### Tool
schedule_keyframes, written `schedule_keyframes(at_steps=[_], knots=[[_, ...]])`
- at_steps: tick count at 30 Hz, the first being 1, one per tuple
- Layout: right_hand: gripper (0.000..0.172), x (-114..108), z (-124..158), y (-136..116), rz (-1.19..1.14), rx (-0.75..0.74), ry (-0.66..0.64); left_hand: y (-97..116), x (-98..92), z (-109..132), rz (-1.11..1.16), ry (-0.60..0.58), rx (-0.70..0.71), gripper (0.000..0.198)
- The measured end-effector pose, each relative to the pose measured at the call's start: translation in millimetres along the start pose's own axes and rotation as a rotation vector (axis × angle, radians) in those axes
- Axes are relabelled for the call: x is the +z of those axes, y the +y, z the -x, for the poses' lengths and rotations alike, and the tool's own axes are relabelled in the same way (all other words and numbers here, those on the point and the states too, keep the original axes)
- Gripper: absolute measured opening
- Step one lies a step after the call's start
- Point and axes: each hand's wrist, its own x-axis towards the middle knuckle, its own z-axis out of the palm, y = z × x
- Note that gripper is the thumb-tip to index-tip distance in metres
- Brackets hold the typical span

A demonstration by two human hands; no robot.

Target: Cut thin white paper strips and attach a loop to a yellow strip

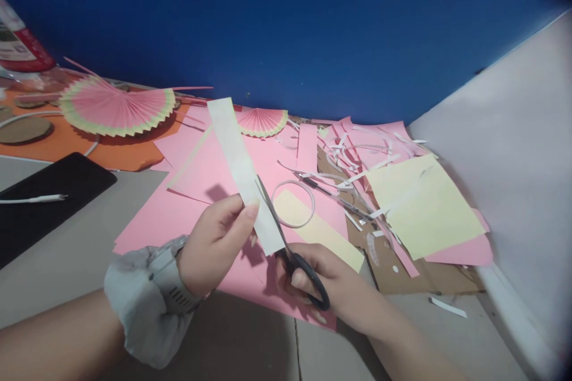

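Note:
A pale yellow paper strip [230, 149] is pinched between the thumb and fingers of my left hand [218, 232], which wears a grey watch and a grey scrunchie at the wrist. My right hand [322, 268] grips black-handled scissors [308, 280]. Their blades lie along the right edge of the strip near its lower end, pointing up and away. Beneath both hands spread pink paper sheets [152, 220]. A flat yellow paper strip [330, 235] and a white ring [294, 225] rest just beyond the scissors.
Pleated pink-and-yellow fans [118, 107] stand at the back left on orange paper [147, 152]. A black phone [58, 196] lies left. Right are a pen [335, 195], paper scraps, cardboard [397, 280] and a yellow sheet [424, 208]. A blue wall [286, 30] closes the back.

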Motion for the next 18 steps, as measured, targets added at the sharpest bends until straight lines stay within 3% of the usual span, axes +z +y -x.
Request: schedule_keyframes(at_steps=[18], knots=[[0.042, 2.2, 1.7, -3.2, 0.011, 0.027, -0.002, -0.9, 1.1, 1.0, 0.023, 0.032, 0.002, 0.031]])
